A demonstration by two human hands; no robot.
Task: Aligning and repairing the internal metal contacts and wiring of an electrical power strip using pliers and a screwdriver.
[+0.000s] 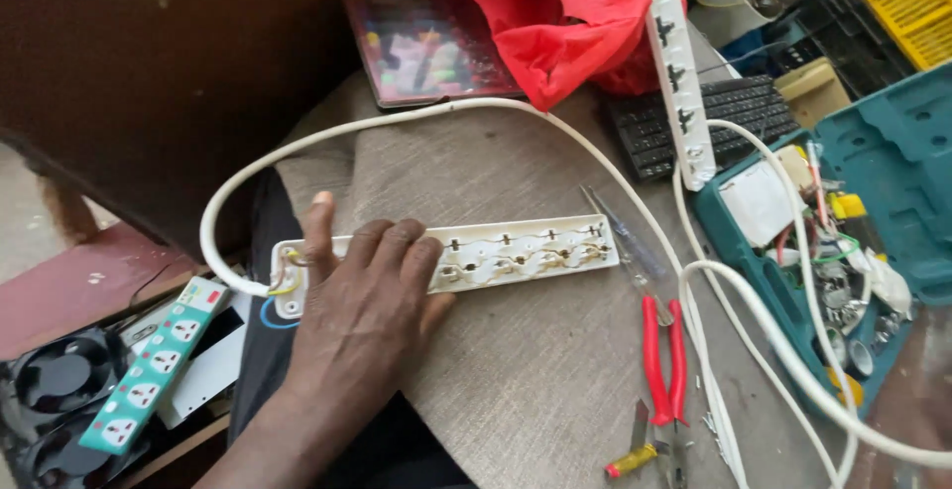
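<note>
Three power strips [516, 251], one red-handled pliers [662, 355], one screwdriver [620, 236], one keyboard [704, 122]

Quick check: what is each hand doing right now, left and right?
Left hand: open, resting flat on the opened power strip.
Right hand: not in view.

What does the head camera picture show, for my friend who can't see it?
One hand presses flat on an opened white power strip with its metal contacts showing, on a grey table. A white cable loops around it, and red-handled pliers lie to the right.
</note>
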